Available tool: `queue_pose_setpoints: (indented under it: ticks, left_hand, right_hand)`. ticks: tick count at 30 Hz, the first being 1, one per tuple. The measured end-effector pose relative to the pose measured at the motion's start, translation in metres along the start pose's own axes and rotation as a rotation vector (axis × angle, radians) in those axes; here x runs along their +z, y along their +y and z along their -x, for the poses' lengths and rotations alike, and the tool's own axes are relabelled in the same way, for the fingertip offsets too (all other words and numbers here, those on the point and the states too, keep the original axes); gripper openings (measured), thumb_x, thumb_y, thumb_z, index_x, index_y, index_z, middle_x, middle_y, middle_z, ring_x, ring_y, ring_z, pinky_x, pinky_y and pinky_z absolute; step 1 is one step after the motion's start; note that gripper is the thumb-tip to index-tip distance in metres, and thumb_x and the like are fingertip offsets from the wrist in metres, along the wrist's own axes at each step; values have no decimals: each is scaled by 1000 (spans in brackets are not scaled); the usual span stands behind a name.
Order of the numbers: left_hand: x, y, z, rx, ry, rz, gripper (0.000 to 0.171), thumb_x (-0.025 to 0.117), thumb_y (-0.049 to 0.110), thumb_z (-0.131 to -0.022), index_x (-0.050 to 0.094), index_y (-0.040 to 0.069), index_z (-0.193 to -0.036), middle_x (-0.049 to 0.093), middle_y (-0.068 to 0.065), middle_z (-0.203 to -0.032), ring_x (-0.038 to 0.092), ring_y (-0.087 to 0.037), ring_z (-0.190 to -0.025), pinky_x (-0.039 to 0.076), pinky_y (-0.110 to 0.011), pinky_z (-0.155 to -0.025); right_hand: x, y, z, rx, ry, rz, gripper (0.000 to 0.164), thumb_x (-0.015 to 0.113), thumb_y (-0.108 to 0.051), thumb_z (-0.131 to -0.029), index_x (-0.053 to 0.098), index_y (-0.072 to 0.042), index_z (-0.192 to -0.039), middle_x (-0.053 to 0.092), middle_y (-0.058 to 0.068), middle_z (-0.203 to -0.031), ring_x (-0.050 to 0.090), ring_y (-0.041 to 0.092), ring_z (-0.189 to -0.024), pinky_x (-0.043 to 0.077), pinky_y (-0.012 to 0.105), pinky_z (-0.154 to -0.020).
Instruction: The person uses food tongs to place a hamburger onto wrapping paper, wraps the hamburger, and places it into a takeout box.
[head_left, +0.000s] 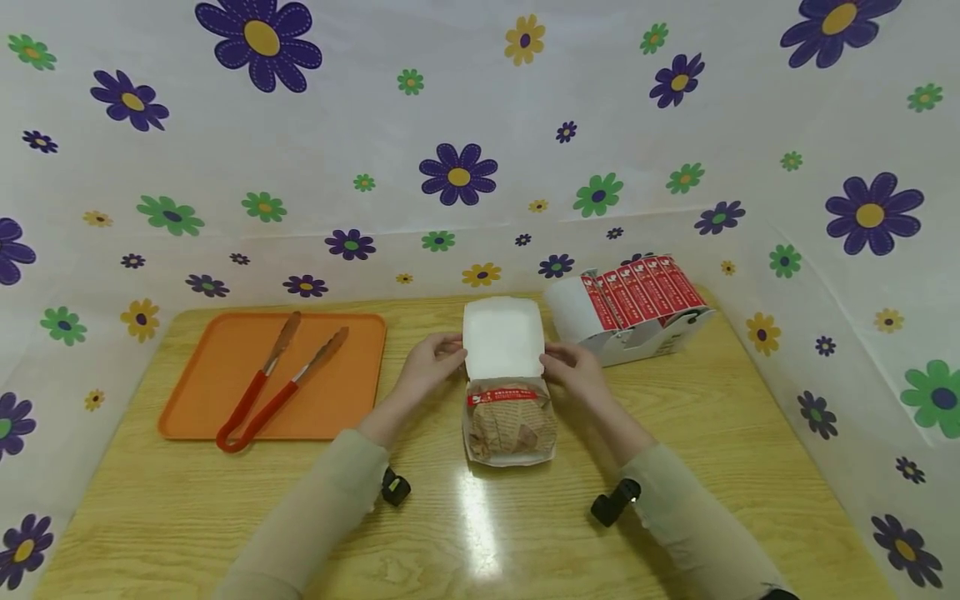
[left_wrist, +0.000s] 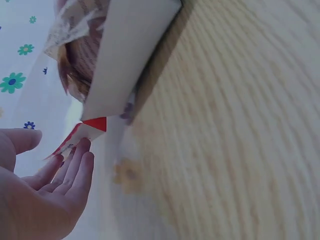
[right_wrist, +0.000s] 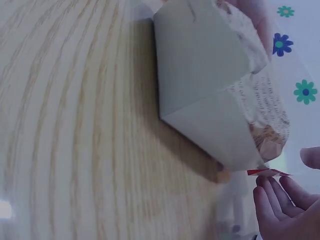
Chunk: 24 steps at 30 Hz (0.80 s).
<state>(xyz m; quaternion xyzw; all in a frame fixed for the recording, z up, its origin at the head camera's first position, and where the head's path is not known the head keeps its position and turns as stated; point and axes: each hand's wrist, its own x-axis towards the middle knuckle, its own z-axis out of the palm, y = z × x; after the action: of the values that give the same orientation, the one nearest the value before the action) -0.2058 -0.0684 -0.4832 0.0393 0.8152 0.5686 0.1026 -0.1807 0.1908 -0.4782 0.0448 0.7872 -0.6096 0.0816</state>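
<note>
An opened burger box (head_left: 551, 446) stands on the table, its white lid (head_left: 504, 337) folded back away from me. Inside the base sits a burger wrapped in printed brown paper (head_left: 513, 425), with a red strip across its far side. My left hand (head_left: 431, 364) is at the lid's left edge; in the left wrist view its extended fingers (left_wrist: 75, 167) touch the lid, the thumb apart. At the right edge is my right hand (head_left: 579, 375). Its fingers (right_wrist: 274, 197) meet the lid in the right wrist view, the thumb held apart.
An orange tray (head_left: 195, 383) lies on the left, with red-handled metal tongs (head_left: 258, 408) across it and over its near edge. At the back right, a white carton (head_left: 637, 343) holds several red-and-white folded boxes (head_left: 645, 292). A flower-printed curtain (head_left: 360, 125) surrounds the wooden table (head_left: 427, 550).
</note>
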Motion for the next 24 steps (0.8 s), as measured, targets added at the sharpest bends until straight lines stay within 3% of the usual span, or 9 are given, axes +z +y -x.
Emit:
queue_pose_setpoints:
  ticks: [4, 9, 13, 20, 24]
  left_hand:
    - [-1, 7, 5, 1, 4, 59, 43, 62, 19, -108, 59, -5, -143, 65, -27, -135, 68, -42, -125, 59, -49, -106]
    - [-3, 17, 15, 27, -11, 77, 49, 58, 31, -110, 57, -2, -146, 64, -25, -139, 68, -41, -125, 57, -53, -108]
    - [-6, 22, 27, 82, -44, 15, 51, 61, 31, -108, 55, 2, -150, 64, -22, -143, 67, -39, -127, 58, -53, -107]
    - [-5, 21, 48, 201, -98, -11, 55, 71, 19, -103, 52, -2, -150, 60, -22, -151, 61, -39, -138, 49, -51, -120]
    - [-4, 17, 61, 261, -107, -50, 55, 74, 13, -100, 54, -4, -148, 59, -23, -151, 62, -40, -137, 47, -51, -121]
  right_hand:
    - [-5, -5, 5, -1, 0, -65, 47, 54, -16, -110, 51, 14, -146, 57, 37, -145, 71, 34, -120, 59, 40, -108]
    - [-10, -13, 13, -43, 7, -32, 46, 54, -19, -110, 54, 14, -142, 59, 37, -143, 67, 42, -126, 53, 51, -116]
    - [-15, -16, 19, -88, -9, 65, 44, 55, -21, -110, 57, 11, -140, 62, 33, -141, 61, 43, -132, 51, 49, -116]
    - [-24, -16, 39, -225, -75, 159, 41, 57, -13, -108, 57, 10, -142, 64, 30, -140, 61, 43, -132, 52, 29, -107]
    - [-30, -14, 51, -234, -127, 166, 47, 54, -16, -109, 51, 8, -150, 59, 29, -149, 55, 45, -140, 50, 35, -113]
